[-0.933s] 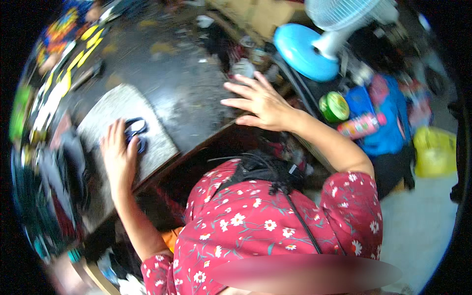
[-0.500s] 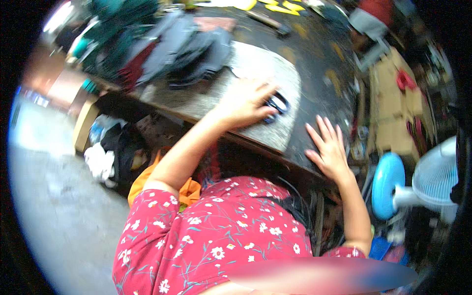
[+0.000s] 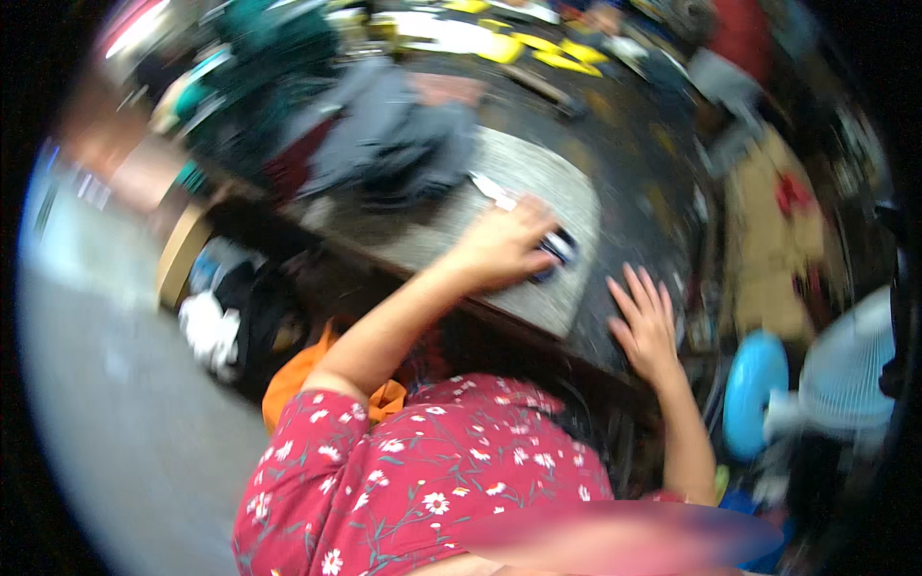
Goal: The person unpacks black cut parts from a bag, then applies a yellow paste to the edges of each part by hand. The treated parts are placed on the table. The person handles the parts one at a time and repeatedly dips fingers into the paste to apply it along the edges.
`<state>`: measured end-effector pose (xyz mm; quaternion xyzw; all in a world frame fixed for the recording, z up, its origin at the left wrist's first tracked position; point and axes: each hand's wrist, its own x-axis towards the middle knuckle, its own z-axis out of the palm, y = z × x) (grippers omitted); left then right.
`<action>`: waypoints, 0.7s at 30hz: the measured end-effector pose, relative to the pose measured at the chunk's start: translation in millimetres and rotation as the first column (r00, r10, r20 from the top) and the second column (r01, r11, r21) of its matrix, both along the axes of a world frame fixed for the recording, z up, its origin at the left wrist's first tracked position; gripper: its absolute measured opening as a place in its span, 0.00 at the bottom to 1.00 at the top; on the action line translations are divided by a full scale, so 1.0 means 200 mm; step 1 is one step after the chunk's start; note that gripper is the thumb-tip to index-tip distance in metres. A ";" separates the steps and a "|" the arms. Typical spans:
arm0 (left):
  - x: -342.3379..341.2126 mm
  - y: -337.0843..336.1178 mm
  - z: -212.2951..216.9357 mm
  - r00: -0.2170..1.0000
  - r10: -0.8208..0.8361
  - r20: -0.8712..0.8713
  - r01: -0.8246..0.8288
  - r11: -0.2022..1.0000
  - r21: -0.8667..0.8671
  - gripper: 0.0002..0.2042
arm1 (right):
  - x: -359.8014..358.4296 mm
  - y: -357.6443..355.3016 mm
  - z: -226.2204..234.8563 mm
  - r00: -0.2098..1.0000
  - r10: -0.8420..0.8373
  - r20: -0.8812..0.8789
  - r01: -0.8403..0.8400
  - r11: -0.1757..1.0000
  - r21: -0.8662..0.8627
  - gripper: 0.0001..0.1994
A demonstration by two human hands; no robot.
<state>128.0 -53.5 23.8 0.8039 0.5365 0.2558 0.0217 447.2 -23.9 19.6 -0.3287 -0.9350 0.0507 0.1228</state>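
Dark-blue-handled metal scissors (image 3: 567, 250), partly blurred in the head view, lie on a grey, round-ended mat (image 3: 578, 192) on the black worktop (image 3: 639, 163), their long axis seemingly running from 10 to 4 o'clock, pale blade toward 10. The left hand (image 3: 504, 247), the nearer, covers their middle, handle loops at its 3 o'clock; whether it grips I cannot tell. The right hand (image 3: 648, 322), fingers spread and empty, has the loops toward 10 o'clock.
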 end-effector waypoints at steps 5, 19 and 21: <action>-0.02 -0.01 -0.01 0.979 0.081 -0.188 -0.091 0.995 -0.048 0.28 | 0.04 0.04 -0.10 0.997 0.000 -0.072 -0.007 0.995 -0.096 0.25; -0.17 0.15 -0.24 0.945 0.008 -0.326 -0.023 0.999 -0.042 0.27 | 0.64 -0.78 0.45 0.816 -0.566 -0.117 0.355 0.651 -0.671 0.23; -0.17 0.15 -0.23 0.950 -0.024 -0.312 0.012 0.999 -0.040 0.27 | 0.76 -0.91 0.49 0.773 -0.617 -0.146 0.429 0.679 -0.596 0.22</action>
